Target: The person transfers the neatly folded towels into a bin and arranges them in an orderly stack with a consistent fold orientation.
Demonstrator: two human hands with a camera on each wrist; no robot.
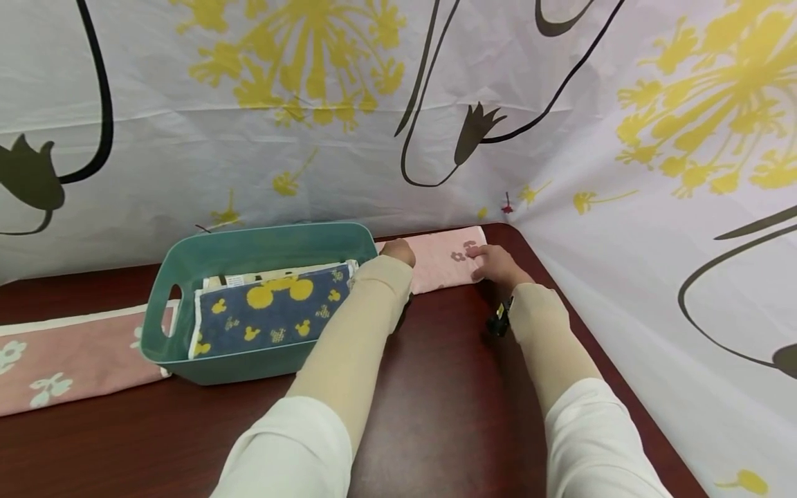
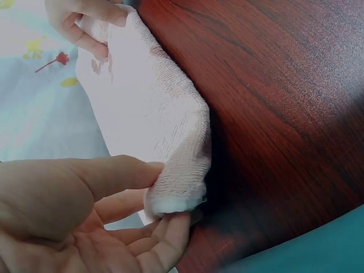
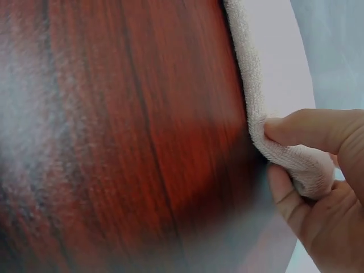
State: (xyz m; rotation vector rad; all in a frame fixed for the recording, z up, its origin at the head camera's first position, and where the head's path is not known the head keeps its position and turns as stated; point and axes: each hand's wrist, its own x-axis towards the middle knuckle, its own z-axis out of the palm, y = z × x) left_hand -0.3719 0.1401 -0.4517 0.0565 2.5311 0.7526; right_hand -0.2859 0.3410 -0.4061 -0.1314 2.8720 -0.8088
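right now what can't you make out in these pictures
Label, its print: head view, too small to read.
Left pink towel, outer end: head view, cut off by the left edge.
Navy towel, near right corner: head view, hidden by the left sleeve.
Held pink towel, most of its underside: head view, hidden by its upper side.
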